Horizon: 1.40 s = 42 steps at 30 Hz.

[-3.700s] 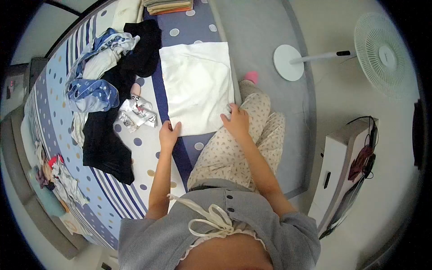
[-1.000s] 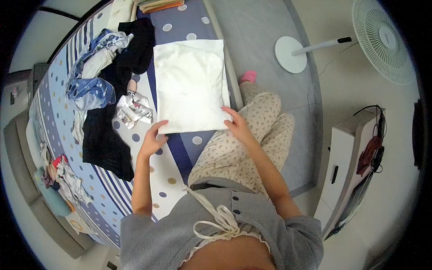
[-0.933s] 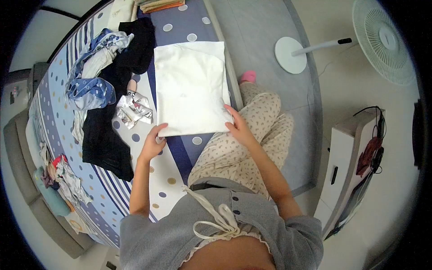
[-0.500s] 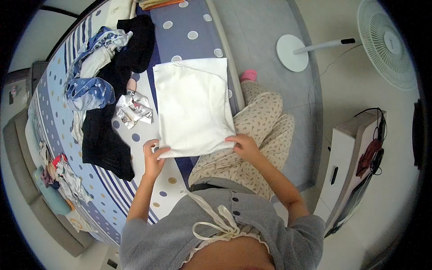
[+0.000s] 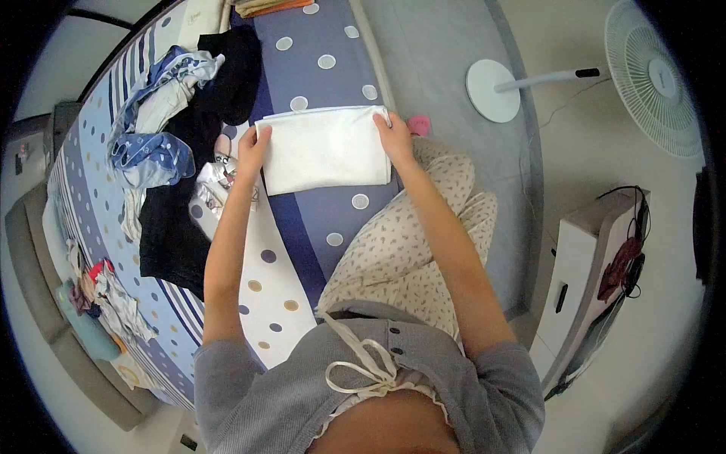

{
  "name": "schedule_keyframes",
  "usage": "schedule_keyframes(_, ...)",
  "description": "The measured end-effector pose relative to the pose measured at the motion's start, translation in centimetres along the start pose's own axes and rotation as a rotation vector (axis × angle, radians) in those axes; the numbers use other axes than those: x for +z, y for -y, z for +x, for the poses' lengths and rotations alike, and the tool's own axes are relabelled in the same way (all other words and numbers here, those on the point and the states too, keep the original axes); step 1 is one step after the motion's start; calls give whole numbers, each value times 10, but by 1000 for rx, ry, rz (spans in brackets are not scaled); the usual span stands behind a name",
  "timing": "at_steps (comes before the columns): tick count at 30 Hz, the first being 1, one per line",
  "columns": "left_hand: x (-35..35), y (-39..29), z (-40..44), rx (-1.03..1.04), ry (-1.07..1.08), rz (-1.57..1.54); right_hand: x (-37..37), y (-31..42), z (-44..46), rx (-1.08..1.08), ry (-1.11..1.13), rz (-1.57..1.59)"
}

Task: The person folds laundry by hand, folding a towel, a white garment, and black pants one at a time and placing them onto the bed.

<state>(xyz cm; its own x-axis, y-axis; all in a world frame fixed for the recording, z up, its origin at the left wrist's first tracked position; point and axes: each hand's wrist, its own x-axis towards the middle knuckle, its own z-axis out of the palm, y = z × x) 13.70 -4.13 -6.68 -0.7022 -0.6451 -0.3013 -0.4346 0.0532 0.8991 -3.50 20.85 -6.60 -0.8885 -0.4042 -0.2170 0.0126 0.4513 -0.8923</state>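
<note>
A white cloth point(image 5: 327, 151), doubled over into a wide rectangle, lies across the grey-blue dotted part of the bed cover. My left hand point(image 5: 252, 151) pinches its far left corner between thumb and fingers. At the far right corner, my right hand point(image 5: 395, 139) grips the edge in the same way, its fingers partly hidden behind the cloth. Whether it is a towel or a garment cannot be told. A crumpled white printed garment point(image 5: 214, 181) lies just left of my left forearm.
Black clothes point(image 5: 170, 234) and a blue patterned garment point(image 5: 155, 157) are heaped on the left of the bed. Folded cloths point(image 5: 268, 6) sit at the far edge. A white fan point(image 5: 491, 91) and a white cabinet point(image 5: 567, 272) stand to the right.
Both hands have moved away from me, carrying the near edge of the white cloth over to its far edge. The cloth is now about half as deep.
</note>
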Motion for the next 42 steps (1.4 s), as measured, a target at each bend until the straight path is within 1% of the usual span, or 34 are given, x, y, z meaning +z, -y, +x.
schedule_keyframes(1,5,3,7,-17,-15,-52,5,-6,6,-9,-28,5)
schedule_keyframes(2,10,-1,8,26,-49,-124,7,-6,7,-15,-54,8)
schedule_keyframes(5,15,-11,7,56,-100,-80,8,-4,10,26,-65,-20)
schedule_keyframes(8,12,-10,11,32,-79,134,11,2,8,59,-85,-86)
schedule_keyframes(11,21,-18,4,126,-350,325,12,6,4,114,-144,-212)
schedule_keyframes(12,20,-14,4,222,-444,453,15,-12,4,144,-176,-91)
schedule_keyframes(14,20,-20,-1,-36,-364,532,20,-42,5,192,-233,153)
schedule_keyframes(15,19,-26,-3,-163,-326,568,16,-26,0,232,-177,101)
schedule_keyframes(16,15,-23,2,-190,-284,605,9,-11,-11,267,-121,48)
schedule_keyframes(17,9,-23,10,-262,-187,549,3,2,-20,300,-64,-7)
schedule_keyframes(19,-3,-25,21,-406,9,438,4,-14,-18,297,83,43)
schedule_keyframes(20,-5,-36,17,-395,71,357,5,-21,-14,296,157,70)
schedule_keyframes(23,-6,-36,6,-294,163,231,-12,8,-13,515,305,362)
schedule_keyframes(24,-9,-34,3,-276,214,161,-13,4,-14,557,352,425)
schedule_keyframes(25,-10,-29,0,-317,224,36,-12,0,-13,596,395,489)
schedule_keyframes(26,-6,-45,-8,-343,229,-103,-12,7,-14,561,368,506)
schedule_keyframes(28,1,-34,-11,-386,164,-150,-12,16,-20,517,360,551)
schedule_keyframes(29,2,-34,-11,-414,149,-164,-9,8,-22,504,374,581)
schedule_keyframes(31,0,-27,0,-340,155,-84,1,-5,-13,454,348,590)
schedule_keyframes(32,2,-30,0,-308,157,-51,7,-11,-13,431,316,565)
schedule_keyframes(33,3,-46,-1,-272,147,-41,3,-1,-14,408,289,542)
schedule_keyframes(34,1,-60,3,-237,132,-27,-2,5,-7,336,345,638)
schedule_keyframes(35,-2,-72,5,-206,117,-12,-9,17,-1,338,359,629)
schedule_keyframes(36,-5,-90,11,-62,118,84,-14,29,9,332,367,624)
schedule_keyframes(37,-7,-104,11,-26,52,183,-17,39,21,327,373,617)
schedule_keyframes(38,-12,-102,22,79,52,220,-19,45,34,364,394,639)
schedule_keyframes(39,-15,-89,38,91,49,131,-19,47,45,405,413,656)
schedule_keyframes(40,-11,-117,40,25,65,48,-25,64,54,390,431,697)
schedule_keyframes(41,-7,-120,51,45,14,-16,-30,82,66,368,449,738)
schedule_keyframes(42,-6,-124,64,37,20,-40,-26,85,81,335,432,741)
